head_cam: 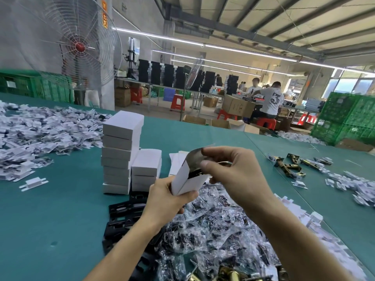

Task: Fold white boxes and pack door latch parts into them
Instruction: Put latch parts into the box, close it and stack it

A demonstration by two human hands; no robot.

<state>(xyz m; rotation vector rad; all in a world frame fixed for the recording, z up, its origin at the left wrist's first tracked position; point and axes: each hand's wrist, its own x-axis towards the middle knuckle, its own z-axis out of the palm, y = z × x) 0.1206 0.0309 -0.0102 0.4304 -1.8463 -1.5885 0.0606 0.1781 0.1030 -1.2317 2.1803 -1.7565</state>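
Gripping white box point(187, 182) in left hand point(165, 200), right hand point(235, 171) pinching latch part point(195, 159)

Both hands raised at centre, forearms bare, each gripping.
My left hand point(168, 201) comes up from the lower left, fingers curled round the box point(188, 182), thumb across its near face. My right hand point(235, 173) reaches in from the lower right, wrist bent over, thumb and forefinger pinching the bagged part point(195, 159) at the box's open top, other fingers loosely curled beneath.
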